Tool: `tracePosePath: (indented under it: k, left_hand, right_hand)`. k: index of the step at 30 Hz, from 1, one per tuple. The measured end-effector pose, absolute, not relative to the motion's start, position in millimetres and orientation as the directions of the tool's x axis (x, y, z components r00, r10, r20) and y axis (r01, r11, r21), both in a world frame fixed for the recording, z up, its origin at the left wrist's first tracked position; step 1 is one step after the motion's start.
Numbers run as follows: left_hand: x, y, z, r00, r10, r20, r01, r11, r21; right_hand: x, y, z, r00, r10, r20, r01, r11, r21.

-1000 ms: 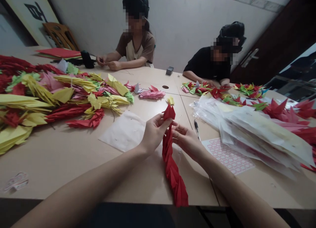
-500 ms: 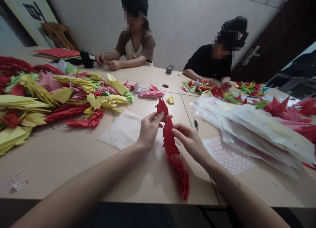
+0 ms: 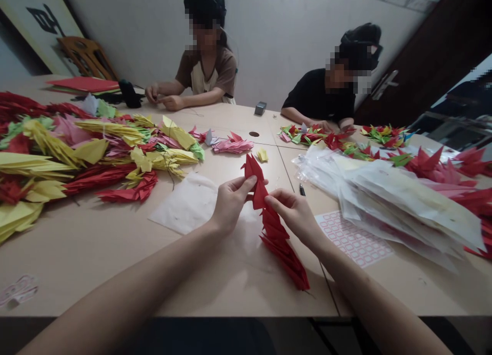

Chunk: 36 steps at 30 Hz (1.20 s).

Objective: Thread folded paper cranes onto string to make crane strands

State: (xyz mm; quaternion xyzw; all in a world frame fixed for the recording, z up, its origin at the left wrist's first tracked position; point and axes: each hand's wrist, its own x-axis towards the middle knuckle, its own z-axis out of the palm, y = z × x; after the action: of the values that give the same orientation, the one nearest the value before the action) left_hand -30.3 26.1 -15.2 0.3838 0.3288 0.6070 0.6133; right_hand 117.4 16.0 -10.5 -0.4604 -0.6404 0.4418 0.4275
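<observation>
A string of folded red paper pieces (image 3: 274, 227) hangs and slants down toward the table's front edge, its lower end at the right. My left hand (image 3: 232, 201) pinches the upper red pieces between thumb and fingers. Just to the right, my right hand (image 3: 291, 211) is closed with its fingertips on the string's edge, below the top piece. A translucent plastic bag (image 3: 184, 204) lies flat on the table behind my left wrist. Whether a thread runs between my fingers is too small to tell.
Yellow, red, pink and green paper bundles (image 3: 88, 155) heap at the left. Plastic bags (image 3: 395, 201), a sticker sheet (image 3: 351, 239) and a pen (image 3: 302, 190) lie right. Two people sit across, their hands on the table (image 3: 126, 273). Loose stickers (image 3: 19, 289) lie front left.
The lower end of the red string has swung to the right and risen a little. The upper red pieces have come closer together between my hands. The view has shifted slightly.
</observation>
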Motion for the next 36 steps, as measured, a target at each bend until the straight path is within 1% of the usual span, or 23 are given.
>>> tracePosePath:
  k: [2,5,10,13,18,22,28,33,36]
  left_hand:
    - [-30.2,26.2,-15.7,0.044,0.997,0.064,-0.489,-0.035,0.871]
    - [-29.9,26.5,-15.0,0.032,0.997,0.063,-0.493,-0.039,0.869]
    - [-30.9,26.3,-11.3,0.037,0.998,0.053,-0.534,-0.025,0.845]
    - [-31.5,25.5,-9.7,0.045,0.997,0.057,-0.533,-0.024,0.846]
    - [-31.9,26.3,-11.1,0.014,0.996,0.085,-0.463,-0.069,0.884]
    - [-32.5,27.3,-14.4,-0.002,0.989,0.146,-0.373,-0.136,0.918]
    - [-33.0,25.9,-15.9,0.001,0.982,0.187,-0.260,-0.180,0.949]
    - [-33.4,24.7,-14.1,0.038,0.977,0.210,-0.261,-0.193,0.946]
    - [-33.5,24.7,-13.7,0.027,0.970,0.242,-0.269,-0.226,0.936]
  right_hand:
    - [117.7,15.4,-9.0,-0.215,0.962,0.167,0.222,0.215,-0.951]
    - [118.3,14.4,-7.5,-0.198,0.961,0.194,0.192,0.232,-0.954]
    - [118.6,14.4,-8.7,-0.212,0.967,0.141,0.139,0.173,-0.975]
    - [118.6,16.3,-10.2,-0.212,0.965,0.156,0.138,0.187,-0.973]
    - [120.3,19.4,-9.7,-0.190,0.966,0.175,0.170,0.208,-0.963]
    - [121.5,19.6,-9.3,-0.190,0.964,0.184,0.172,0.217,-0.961]
    - [121.0,19.6,-9.4,-0.139,0.961,0.240,0.168,0.262,-0.950]
    - [119.7,18.6,-10.3,-0.096,0.964,0.246,0.159,0.259,-0.953]
    - [119.1,17.8,-11.0,-0.097,0.962,0.254,0.143,0.266,-0.953]
